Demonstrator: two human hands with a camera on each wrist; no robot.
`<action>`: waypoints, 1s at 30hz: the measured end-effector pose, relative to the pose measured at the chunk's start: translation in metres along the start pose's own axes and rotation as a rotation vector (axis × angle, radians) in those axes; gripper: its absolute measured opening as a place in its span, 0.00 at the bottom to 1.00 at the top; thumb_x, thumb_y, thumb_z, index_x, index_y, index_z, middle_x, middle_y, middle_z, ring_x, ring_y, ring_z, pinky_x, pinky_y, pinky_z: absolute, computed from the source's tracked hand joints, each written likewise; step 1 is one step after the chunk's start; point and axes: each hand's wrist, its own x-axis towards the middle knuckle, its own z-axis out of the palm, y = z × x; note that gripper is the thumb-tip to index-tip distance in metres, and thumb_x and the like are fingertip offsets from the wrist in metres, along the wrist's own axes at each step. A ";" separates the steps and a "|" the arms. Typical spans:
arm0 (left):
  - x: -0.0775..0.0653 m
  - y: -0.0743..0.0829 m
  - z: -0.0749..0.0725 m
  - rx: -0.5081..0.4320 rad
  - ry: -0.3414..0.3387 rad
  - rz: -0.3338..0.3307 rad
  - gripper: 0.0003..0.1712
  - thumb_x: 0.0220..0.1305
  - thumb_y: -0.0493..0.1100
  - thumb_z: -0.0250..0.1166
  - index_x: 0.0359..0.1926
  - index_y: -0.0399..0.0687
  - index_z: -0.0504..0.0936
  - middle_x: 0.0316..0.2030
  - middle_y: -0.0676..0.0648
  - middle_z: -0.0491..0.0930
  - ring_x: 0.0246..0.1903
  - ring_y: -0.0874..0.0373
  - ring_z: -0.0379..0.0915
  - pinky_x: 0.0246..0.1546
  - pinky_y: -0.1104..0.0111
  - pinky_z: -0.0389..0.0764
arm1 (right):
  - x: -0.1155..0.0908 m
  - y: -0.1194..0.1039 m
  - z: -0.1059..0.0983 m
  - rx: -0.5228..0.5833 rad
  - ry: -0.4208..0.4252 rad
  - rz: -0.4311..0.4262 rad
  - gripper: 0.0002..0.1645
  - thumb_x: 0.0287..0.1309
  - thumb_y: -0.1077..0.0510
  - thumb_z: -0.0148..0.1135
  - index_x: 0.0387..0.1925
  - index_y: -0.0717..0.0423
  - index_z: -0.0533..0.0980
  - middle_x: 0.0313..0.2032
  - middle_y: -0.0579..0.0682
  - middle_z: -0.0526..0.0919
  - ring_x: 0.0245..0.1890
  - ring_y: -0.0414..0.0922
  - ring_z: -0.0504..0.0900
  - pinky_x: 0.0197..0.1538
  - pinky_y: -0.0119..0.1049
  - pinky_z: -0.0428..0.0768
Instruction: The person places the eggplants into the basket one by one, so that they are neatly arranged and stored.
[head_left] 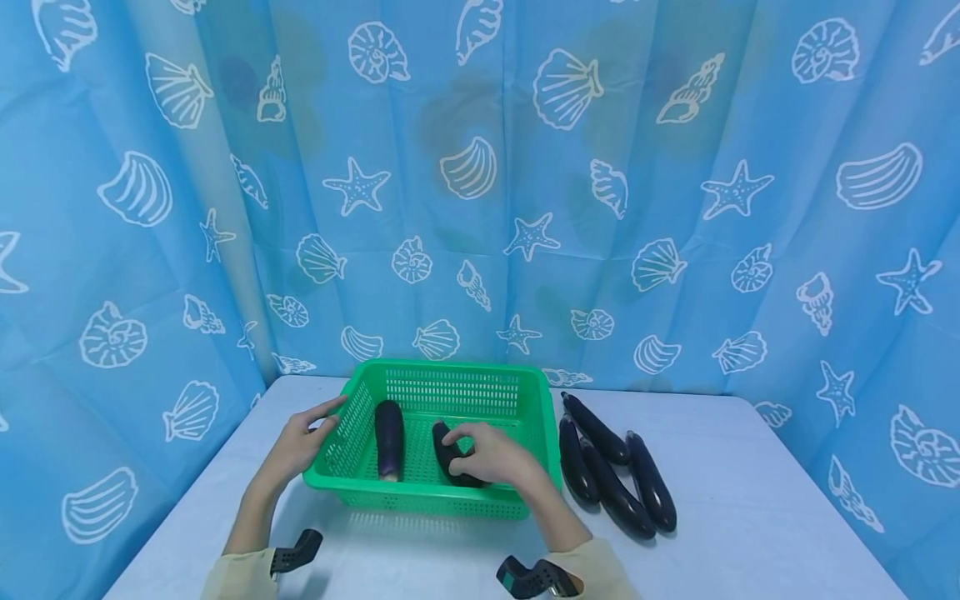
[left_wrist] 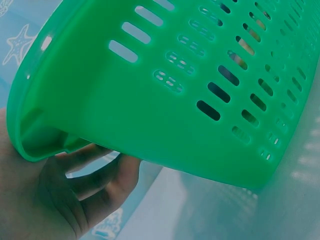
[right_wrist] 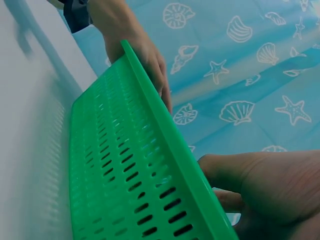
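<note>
In the head view, a green plastic basket [head_left: 442, 504] stands on the table with two dark purple eggplants inside. One eggplant [head_left: 389, 440] lies lengthwise on the left of the basket floor. Over the other eggplant [head_left: 442, 446], right of the middle, my right hand [head_left: 491, 454] reaches down and grips it with thumb and fingers. My left hand [head_left: 296, 446] holds the basket's left rim. Its bent fingers [left_wrist: 112, 192] show under the rim in the left wrist view. The basket wall hides the gripped eggplant in the right wrist view.
Several more eggplants [head_left: 617, 496] lie in a loose group on the white table [head_left: 750, 500], just right of the basket. A blue curtain [head_left: 480, 208] with white shell and starfish prints hangs behind and at both sides.
</note>
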 end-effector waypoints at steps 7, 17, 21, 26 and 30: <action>0.001 0.000 0.001 0.003 0.007 0.010 0.25 0.77 0.41 0.46 0.71 0.43 0.66 0.70 0.33 0.64 0.69 0.35 0.61 0.63 0.44 0.71 | 0.005 -0.003 0.007 -0.004 -0.011 0.008 0.22 0.58 0.60 0.64 0.56 0.53 0.78 0.54 0.55 0.80 0.14 0.40 0.62 0.22 0.34 0.67; -0.001 -0.002 0.000 -0.016 -0.002 0.001 0.25 0.77 0.43 0.46 0.71 0.45 0.66 0.71 0.34 0.63 0.69 0.36 0.61 0.64 0.44 0.71 | 0.012 -0.007 0.016 -0.008 -0.033 0.028 0.22 0.59 0.59 0.64 0.56 0.51 0.78 0.62 0.55 0.74 0.13 0.40 0.58 0.21 0.34 0.65; -0.002 -0.002 0.000 -0.025 -0.009 -0.022 0.25 0.78 0.44 0.47 0.72 0.45 0.65 0.71 0.34 0.62 0.71 0.36 0.58 0.66 0.43 0.67 | 0.013 -0.011 0.018 -0.002 -0.045 0.022 0.21 0.60 0.59 0.64 0.56 0.52 0.78 0.64 0.56 0.73 0.15 0.40 0.60 0.22 0.35 0.66; -0.002 -0.001 0.000 -0.021 -0.006 -0.017 0.25 0.78 0.43 0.46 0.72 0.44 0.65 0.71 0.33 0.61 0.71 0.35 0.57 0.66 0.42 0.67 | 0.015 -0.014 0.021 0.013 -0.051 0.032 0.21 0.61 0.59 0.64 0.56 0.51 0.78 0.65 0.56 0.72 0.14 0.41 0.59 0.22 0.36 0.66; -0.001 0.001 0.000 -0.012 -0.007 -0.011 0.25 0.78 0.43 0.46 0.71 0.44 0.65 0.71 0.33 0.62 0.70 0.36 0.58 0.65 0.43 0.68 | 0.017 -0.016 0.022 0.009 -0.051 0.041 0.21 0.60 0.58 0.64 0.57 0.50 0.78 0.64 0.55 0.73 0.15 0.41 0.61 0.22 0.36 0.67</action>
